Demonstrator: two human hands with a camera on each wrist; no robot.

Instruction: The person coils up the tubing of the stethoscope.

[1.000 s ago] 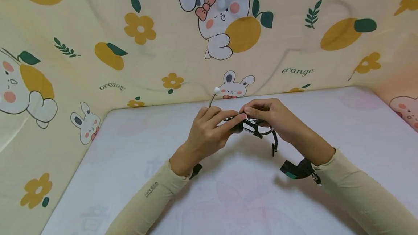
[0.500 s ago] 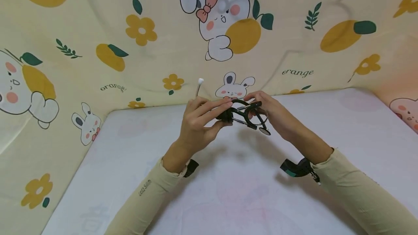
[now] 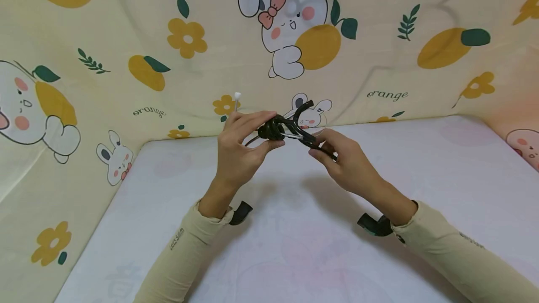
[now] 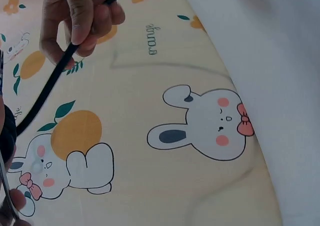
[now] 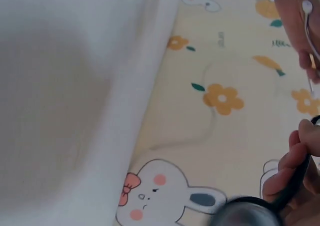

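Observation:
A black stethoscope (image 3: 274,127), its tubing bundled in loops, is held up above the table between both hands. My left hand (image 3: 241,149) grips the bundle between the fingers above and the thumb below. A metal ear tube with a white ear tip (image 3: 237,95) sticks up behind that hand. With thumb and fingers, my right hand (image 3: 347,160) pinches a stretch of black tube; this tube (image 4: 45,90) runs taut across the left wrist view. In the right wrist view, the round chest piece (image 5: 245,215) hangs below the right hand (image 5: 300,173), blurred and partly cut off.
A white-covered table (image 3: 286,256) lies beneath the hands. Behind it rises a cream cloth wall (image 3: 202,74) printed with rabbits and oranges. Dark straps, one at the left wrist (image 3: 242,213) and one at the right wrist (image 3: 374,225), jut out from the sleeves.
My left hand has moved left and up with the stethoscope bundle. My right hand has drawn down and away from the loops, now pinching a tube. One tube end now curls upward.

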